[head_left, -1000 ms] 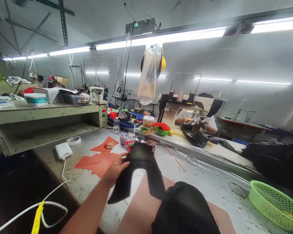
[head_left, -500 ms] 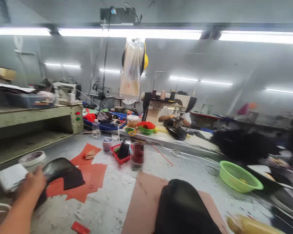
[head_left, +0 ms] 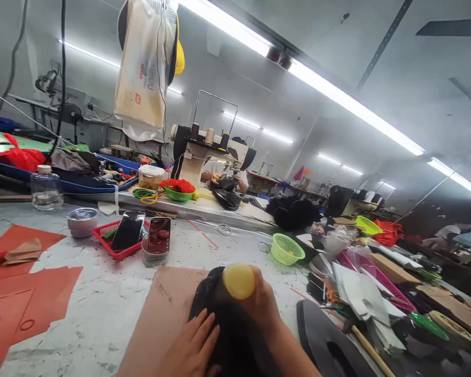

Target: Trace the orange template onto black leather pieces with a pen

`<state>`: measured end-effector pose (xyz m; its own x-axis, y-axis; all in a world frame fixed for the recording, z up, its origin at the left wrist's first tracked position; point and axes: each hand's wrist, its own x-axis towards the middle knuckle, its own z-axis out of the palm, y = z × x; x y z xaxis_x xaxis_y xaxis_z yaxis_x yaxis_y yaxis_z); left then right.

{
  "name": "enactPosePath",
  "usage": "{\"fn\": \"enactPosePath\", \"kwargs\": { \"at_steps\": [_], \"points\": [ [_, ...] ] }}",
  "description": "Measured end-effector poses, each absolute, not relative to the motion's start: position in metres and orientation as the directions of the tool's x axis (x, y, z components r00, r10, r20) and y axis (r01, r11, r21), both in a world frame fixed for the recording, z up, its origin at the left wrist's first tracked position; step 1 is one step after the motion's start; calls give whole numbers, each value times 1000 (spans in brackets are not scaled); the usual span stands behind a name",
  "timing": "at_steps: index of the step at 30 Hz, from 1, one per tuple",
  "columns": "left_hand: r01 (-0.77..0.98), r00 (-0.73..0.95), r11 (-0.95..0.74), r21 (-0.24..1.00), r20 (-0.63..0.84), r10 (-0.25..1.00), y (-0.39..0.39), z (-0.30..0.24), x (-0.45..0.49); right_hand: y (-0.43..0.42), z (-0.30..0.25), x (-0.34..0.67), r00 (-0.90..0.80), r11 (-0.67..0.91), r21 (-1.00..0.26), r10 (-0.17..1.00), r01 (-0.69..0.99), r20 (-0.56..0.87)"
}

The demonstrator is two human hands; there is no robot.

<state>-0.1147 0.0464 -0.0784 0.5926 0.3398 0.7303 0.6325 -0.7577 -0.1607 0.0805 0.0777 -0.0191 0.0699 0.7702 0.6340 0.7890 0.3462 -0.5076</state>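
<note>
Resting the left hand (head_left: pixel 192 345) with fingers spread on a black piece (head_left: pixel 235 340), laid over a pinkish board (head_left: pixel 157 309) toward the near edge of the worktop (head_left: pixel 98 298). Gripping in the right hand (head_left: pixel 265 303) a yellow object (head_left: pixel 239 281), rounded end tilted toward the back edge, over the far part of the black piece; cannot tell, for blur, whether touching it. Toward the left edge, orange-red sheets (head_left: pixel 47 298), with a brown scrap (head_left: pixel 23 252) on top. Along the back edge, from left to right: clear bottle (head_left: pixel 46 191), squat cup (head_left: pixel 82 224), red basket (head_left: pixel 122 255) with a dark phone (head_left: pixel 129 230) leaning in it, clear tub (head_left: pixel 155 257) with a second phone (head_left: pixel 159 235) propped upright, then, well apart, a light green basket (head_left: pixel 286 255). Right of the black piece, toward the near edge, a dark grey flat piece (head_left: pixel 317 332). Beyond the back edge, a sewing machine (head_left: pixel 192 170).
</note>
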Motion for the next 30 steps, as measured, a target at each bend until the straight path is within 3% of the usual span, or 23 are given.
{"fn": "enactPosePath", "kwargs": {
  "at_steps": [2, 7, 11, 15, 19, 23, 27, 30],
  "points": [
    [650, 574, -742, -167, 747, 336, 40, -84, -113, 80, -14, 81, 64, 341, -517, 786, 785, 615],
    [684, 546, -721, -112, 735, 403, 38, -86, -121, 80, -6, 74, -154, 404, -532, 879, 745, 451],
    [687, 525, -719, -101, 753, 396, 33, -80, -118, 77, -6, 69, -2, 343, -584, 863, 736, 505],
    [677, 497, -735, -38, 761, 418, 29, -75, -116, 69, -8, 74, -148, 396, -582, 892, 710, 426],
    [681, 476, -733, 5, 756, 448, 29, -75, -114, 68, -7, 90, 81, 283, -582, 851, 762, 519],
    [672, 480, -740, 30, 744, 465, 31, -78, -114, 65, -9, 100, -95, 354, -563, 894, 747, 437],
    [660, 508, -749, 59, 699, 503, 33, -78, -117, 63, -9, 109, 82, 284, -615, 863, 736, 498],
    [656, 504, -743, 134, 654, 564, 33, -73, -119, 61, -7, 115, -16, 338, -612, 883, 715, 468]
  ]
}}
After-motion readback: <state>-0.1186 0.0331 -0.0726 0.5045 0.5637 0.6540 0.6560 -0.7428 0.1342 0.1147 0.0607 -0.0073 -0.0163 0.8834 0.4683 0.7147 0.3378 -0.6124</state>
